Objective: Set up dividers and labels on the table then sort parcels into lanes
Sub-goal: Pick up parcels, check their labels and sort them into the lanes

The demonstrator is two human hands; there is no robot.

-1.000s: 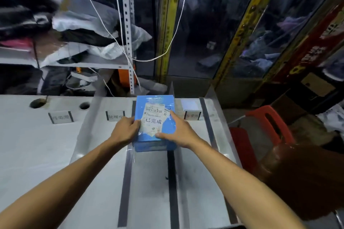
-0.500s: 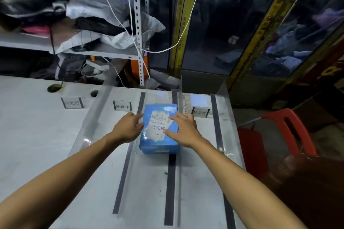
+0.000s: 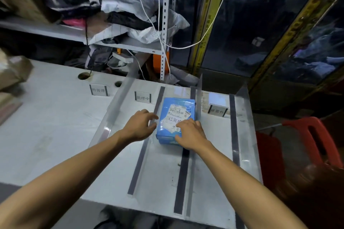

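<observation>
A blue parcel with a white shipping label lies flat on the white table, in the lane between two dark strips and left of a clear upright divider. My right hand covers its near right corner, fingers on top and thumb against the near face. Just left of the parcel, my left hand hovers with fingers spread and holds nothing. Three label stands sit along the far side. More clear dividers stand at the left and right.
Brown parcels are stacked at the table's far left. A red plastic chair stands off the right edge. Behind the table a metal shelf holds bags, with white cords hanging. Two cable holes pierce the tabletop.
The blue parcel went from held in the air by both hands to lying on the table in its lane. My left hand has come off its side; the right stays on it.
</observation>
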